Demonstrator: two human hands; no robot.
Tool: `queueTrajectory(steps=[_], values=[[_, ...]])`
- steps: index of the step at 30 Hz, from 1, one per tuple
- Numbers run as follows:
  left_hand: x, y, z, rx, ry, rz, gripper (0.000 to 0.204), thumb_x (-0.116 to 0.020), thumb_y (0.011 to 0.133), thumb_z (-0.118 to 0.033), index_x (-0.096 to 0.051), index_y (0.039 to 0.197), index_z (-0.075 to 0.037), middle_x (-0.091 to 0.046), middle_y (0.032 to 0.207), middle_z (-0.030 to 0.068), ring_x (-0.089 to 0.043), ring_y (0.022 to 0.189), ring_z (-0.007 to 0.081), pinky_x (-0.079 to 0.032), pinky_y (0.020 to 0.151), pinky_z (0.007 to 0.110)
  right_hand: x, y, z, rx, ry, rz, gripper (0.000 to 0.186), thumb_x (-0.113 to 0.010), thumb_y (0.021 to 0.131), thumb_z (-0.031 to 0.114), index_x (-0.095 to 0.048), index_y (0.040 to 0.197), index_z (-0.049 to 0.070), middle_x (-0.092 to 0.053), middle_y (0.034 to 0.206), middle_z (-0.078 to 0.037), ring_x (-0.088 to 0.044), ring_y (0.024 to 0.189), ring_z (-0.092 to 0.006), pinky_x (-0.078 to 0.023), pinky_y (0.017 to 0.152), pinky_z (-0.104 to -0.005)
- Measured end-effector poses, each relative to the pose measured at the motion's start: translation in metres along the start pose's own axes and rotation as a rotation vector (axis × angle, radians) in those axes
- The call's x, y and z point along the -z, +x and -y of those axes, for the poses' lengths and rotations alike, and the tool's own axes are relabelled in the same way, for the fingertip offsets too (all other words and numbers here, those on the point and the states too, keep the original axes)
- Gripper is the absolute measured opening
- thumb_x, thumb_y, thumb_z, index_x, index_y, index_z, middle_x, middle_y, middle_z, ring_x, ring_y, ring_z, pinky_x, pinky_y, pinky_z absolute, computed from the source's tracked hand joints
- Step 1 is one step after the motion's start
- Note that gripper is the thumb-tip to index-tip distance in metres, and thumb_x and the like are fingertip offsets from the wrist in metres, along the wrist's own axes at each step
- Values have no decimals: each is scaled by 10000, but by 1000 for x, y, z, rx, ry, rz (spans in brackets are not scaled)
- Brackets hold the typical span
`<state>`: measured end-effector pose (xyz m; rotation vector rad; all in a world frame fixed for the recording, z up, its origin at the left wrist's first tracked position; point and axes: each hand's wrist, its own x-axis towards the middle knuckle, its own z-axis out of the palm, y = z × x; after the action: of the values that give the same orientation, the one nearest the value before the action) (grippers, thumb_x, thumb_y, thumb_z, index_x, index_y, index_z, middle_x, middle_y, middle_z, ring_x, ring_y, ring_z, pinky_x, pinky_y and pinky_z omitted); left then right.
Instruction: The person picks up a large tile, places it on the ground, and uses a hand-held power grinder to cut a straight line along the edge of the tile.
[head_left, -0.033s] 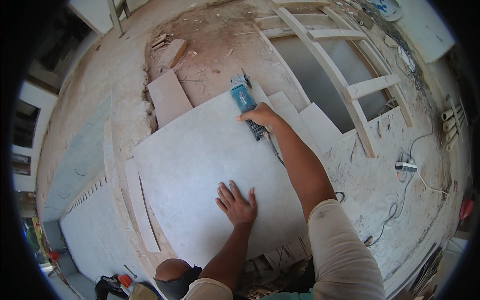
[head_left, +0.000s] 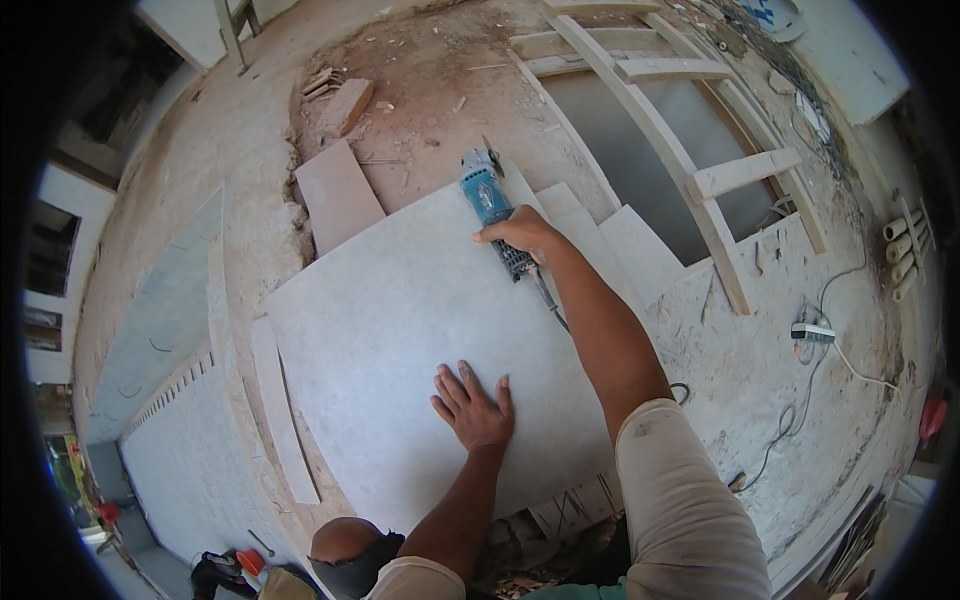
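A large pale grey tile [head_left: 370,330] lies flat in front of me. My left hand [head_left: 474,408] rests on its near part, palm down with the fingers spread. My right hand [head_left: 522,230] is wrapped round the body of a teal and black angle grinder [head_left: 487,195]. The grinder's metal head and disc are at the tile's far edge, pointing away from me. Its dark cord [head_left: 548,298] runs back from the handle beneath my right forearm. Whether the disc touches the tile, I cannot tell.
A wooden ladder-like frame [head_left: 640,110] lies over a rectangular floor opening at the far right. Tile offcuts, a pinkish one [head_left: 338,195] and a narrow strip [head_left: 283,410], lie beside the large tile. A power strip [head_left: 812,333] with cords sits on the right. Pipes [head_left: 902,255] lie beyond it.
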<state>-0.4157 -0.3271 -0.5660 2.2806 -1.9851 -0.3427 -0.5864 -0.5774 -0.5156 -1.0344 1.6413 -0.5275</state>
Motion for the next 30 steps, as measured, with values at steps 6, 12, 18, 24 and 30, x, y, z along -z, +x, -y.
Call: queueTrajectory(steps=[6,12,18,24,30], values=[[0,0,0,9,9,17,736,-426,915,-498,-237,1435,-12,-106,1502,257,-64,1409,387,-15,1120,531,1,-2,-2,15,-11,54,811,-814,592,360,-525,1153,-149,-590,1107,-267,-606,1006,-307,-450,865,-322],[0,0,1,10,-3,23,744,-407,920,-523,-256,1431,-5,-101,1502,260,-48,1412,385,-9,1119,539,1,-3,-5,11,-19,65,785,-819,591,359,-539,1122,-145,-599,1078,-256,-615,963,-292,-460,835,-323],[-1,0,0,3,3,13,747,-396,920,-531,-255,1432,-5,-107,1500,257,-54,1410,386,-10,1119,540,1,-6,-9,1,1,31,746,-841,570,338,-573,1066,-151,-622,1039,-249,-631,928,-291,-474,804,-321],[-1,-1,1,4,18,2,745,-395,920,-529,-254,1433,-7,-101,1504,249,-57,1412,379,-12,1122,534,2,-14,-11,20,-5,66,760,-822,598,355,-551,1101,-145,-610,1048,-248,-623,933,-281,-465,819,-309],[-1,-1,0,0,11,4,739,-393,922,-525,-258,1432,-7,-102,1505,247,-56,1412,379,-13,1123,532,4,-20,-16,12,17,68,766,-821,605,354,-547,1128,-134,-599,1091,-256,-615,974,-289,-453,859,-315]])
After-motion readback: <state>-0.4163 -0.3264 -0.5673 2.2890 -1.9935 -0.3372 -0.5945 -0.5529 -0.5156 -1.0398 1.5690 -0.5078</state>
